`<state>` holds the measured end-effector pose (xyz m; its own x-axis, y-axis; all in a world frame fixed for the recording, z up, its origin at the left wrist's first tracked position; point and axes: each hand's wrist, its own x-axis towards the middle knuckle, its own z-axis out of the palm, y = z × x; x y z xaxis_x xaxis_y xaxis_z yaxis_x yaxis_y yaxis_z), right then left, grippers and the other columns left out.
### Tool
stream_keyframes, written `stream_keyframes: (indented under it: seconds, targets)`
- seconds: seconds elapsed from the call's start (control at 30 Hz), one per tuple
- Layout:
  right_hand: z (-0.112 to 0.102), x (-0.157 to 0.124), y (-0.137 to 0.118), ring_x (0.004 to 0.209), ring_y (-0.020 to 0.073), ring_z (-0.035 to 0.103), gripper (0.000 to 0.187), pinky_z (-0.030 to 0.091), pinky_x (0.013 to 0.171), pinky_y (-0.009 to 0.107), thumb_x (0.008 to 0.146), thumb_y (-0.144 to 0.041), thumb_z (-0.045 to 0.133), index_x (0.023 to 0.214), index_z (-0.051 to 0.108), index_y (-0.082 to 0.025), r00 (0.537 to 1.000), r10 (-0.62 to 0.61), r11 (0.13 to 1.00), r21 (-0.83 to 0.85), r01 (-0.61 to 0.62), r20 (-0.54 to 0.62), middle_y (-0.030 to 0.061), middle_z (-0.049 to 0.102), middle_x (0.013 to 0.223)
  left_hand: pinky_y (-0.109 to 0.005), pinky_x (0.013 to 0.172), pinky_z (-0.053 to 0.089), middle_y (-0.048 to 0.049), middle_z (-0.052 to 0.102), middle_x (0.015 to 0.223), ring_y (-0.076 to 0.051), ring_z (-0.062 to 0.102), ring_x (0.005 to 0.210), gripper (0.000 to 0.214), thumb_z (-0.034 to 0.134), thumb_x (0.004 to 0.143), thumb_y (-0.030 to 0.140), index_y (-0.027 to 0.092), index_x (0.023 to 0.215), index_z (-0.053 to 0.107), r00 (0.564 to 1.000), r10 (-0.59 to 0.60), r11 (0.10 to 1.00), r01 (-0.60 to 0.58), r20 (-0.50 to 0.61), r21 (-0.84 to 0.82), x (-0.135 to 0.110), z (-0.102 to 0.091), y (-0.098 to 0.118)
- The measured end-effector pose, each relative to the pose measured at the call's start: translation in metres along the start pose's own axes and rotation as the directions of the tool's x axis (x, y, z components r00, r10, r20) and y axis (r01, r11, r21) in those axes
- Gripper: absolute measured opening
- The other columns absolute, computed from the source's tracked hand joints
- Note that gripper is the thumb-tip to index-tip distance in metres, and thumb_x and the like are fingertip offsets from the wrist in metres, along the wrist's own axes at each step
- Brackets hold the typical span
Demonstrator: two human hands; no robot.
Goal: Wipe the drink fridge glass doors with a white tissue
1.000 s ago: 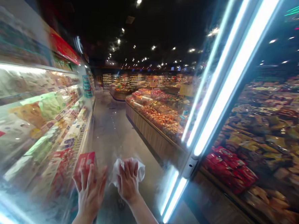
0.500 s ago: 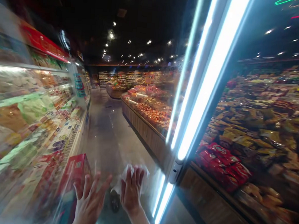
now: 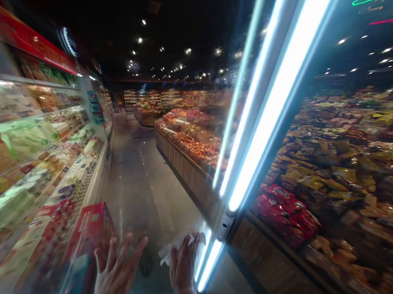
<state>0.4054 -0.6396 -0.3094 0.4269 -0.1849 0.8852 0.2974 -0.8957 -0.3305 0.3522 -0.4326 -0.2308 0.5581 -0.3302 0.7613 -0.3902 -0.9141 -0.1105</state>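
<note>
Left bare hand (image 3: 115, 270), seven o'clock, fingers splayed, released; right bare hand (image 3: 182, 271), six o'clock, fingers extended over a crumpled thin white cloth (image 3: 168, 253), grip indeterminable; red rectangular carton (image 3: 88, 224) beyond, eight o'clock.

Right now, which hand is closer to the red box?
Left. In view, the left hand is just right of and below the red box; the right hand is farther right.

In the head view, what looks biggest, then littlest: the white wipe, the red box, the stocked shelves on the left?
1. Stocked shelves
2. Red box
3. White wipe, partly hidden by the right hand
</note>
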Motion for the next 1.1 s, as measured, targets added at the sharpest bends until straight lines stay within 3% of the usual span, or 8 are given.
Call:
stream_keyframes:
  seconds: [0.23,0.43,0.57,0.67,0.77,0.83,1.0,1.1]
  targets:
    - [0.008,0.087,-0.033,0.16,0.0447,-0.004,0.073,0.017,0.114,0.087,0.107,-0.024,0.032,0.165,-0.009,-0.01,0.97,0.202,0.978,0.078,-0.192,-0.138,0.0263,0.002,0.172,-0.056,0.13,-0.01,0.0069,0.006,0.176,-0.027,-0.004,0.163,0.086,0.072,0.088,0.033,0.046,0.159,0.026,0.992,-0.055,0.998,0.059,-0.113,0.034,0.013,-0.021,-0.021]
    - [-0.005,0.11,-0.091,0.162,0.0307,0.005,0.072,0.029,0.124,0.067,0.104,-0.021,0.042,0.168,0.009,-0.022,0.91,-0.413,0.907,0.084,0.413,-0.018,0.0112,0.021,0.173,-0.067,0.129,-0.003,0.0057,0.016,0.174,-0.032,0.007,0.162,0.085,0.073,0.087,0.029,0.051,0.156,0.029,0.955,-0.203,0.976,0.215,-0.214,0.036,0.022,-0.071,-0.081]
    - [-0.008,0.159,-0.117,0.16,0.0425,0.007,0.071,0.022,0.118,0.082,0.107,-0.026,0.037,0.167,0.001,-0.013,0.978,-0.02,0.992,0.12,0.046,-0.208,0.0221,0.009,0.173,-0.071,0.128,0.003,0.0012,0.019,0.174,-0.036,0.013,0.161,0.084,0.071,0.088,0.03,0.049,0.157,0.028,0.913,-0.3,0.943,0.327,-0.276,0.056,0.023,-0.123,-0.131]
    - [-0.002,0.159,-0.168,0.16,0.0409,0.011,0.072,0.024,0.119,0.08,0.105,-0.023,0.038,0.167,0.003,-0.01,0.971,-0.139,0.977,0.13,0.166,-0.196,0.0211,0.018,0.171,-0.072,0.128,0.006,-0.0032,0.012,0.175,-0.037,0.004,0.161,0.088,0.068,0.09,0.026,0.044,0.161,0.019,0.886,-0.333,0.918,0.383,-0.322,0.102,0.019,-0.157,-0.159]
    - [0.001,0.144,-0.226,0.158,0.0278,0.028,0.069,0.044,0.12,0.054,0.101,-0.021,0.045,0.166,0.022,-0.021,0.759,-0.642,0.75,0.117,0.651,-0.11,0.0062,0.036,0.167,-0.072,0.128,0.008,-0.0044,0.008,0.176,-0.036,0.0,0.161,0.089,0.063,0.092,0.017,0.042,0.162,0.013,0.883,-0.329,0.906,0.395,-0.336,0.151,0.014,-0.183,-0.183]
    - [-0.005,0.159,-0.259,0.154,0.0226,0.037,0.068,0.052,0.113,0.04,0.1,-0.02,0.046,0.165,0.027,-0.026,0.657,-0.749,0.648,0.109,0.754,-0.089,0.0015,0.039,0.165,-0.072,0.129,0.007,-0.0043,0.007,0.175,-0.036,0.001,0.161,0.089,0.061,0.092,0.015,0.043,0.162,0.013,0.88,-0.329,0.9,0.402,-0.342,0.166,0.013,-0.199,-0.2]
    - [-0.028,0.244,-0.33,0.156,0.0347,0.031,0.075,0.032,0.122,0.065,0.105,-0.021,0.041,0.167,-0.001,-0.016,0.892,-0.423,0.893,0.089,0.44,-0.161,0.0155,0.033,0.167,-0.069,0.13,0.005,-0.0041,0.01,0.175,-0.034,0.001,0.162,0.085,0.061,0.093,0.017,0.04,0.162,0.018,0.862,-0.317,0.907,0.397,-0.397,0.139,0.01,-0.229,-0.243]
    - [-0.027,0.244,-0.371,0.154,0.0283,0.038,0.073,0.029,0.127,0.057,0.105,-0.021,0.04,0.167,0.002,-0.016,0.787,-0.591,0.787,0.089,0.611,-0.178,0.0121,0.036,0.167,-0.067,0.131,0.003,-0.0035,0.013,0.175,-0.033,0.003,0.162,0.08,0.059,0.093,0.016,0.038,0.162,0.024,0.884,-0.274,0.924,0.352,-0.38,0.152,0.002,-0.238,-0.262]
